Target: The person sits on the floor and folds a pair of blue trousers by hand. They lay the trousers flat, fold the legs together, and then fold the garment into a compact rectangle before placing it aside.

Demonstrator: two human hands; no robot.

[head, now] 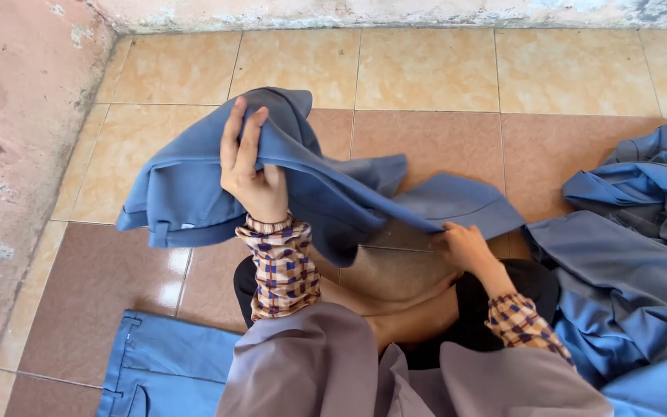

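Floor (426, 69): square tiles, tan at the far side, reddish brown nearer, meeting a worn pink wall on the left.
Far right: heap of crumpled blue clothes (642, 255), lying on the brown tiles.
Near left: flat light blue garment (167, 363), spread on the brown tiles.
Near middle: dark cloth (503, 309), flat on the floor.

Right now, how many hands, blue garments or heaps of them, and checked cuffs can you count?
Hands: 2, left hand and right hand, both gripping the lifted blue garment.
Blue cloth: 3, the lifted blue garment, a flat piece, a heap.
Checked cuffs: 2.
Total: 7
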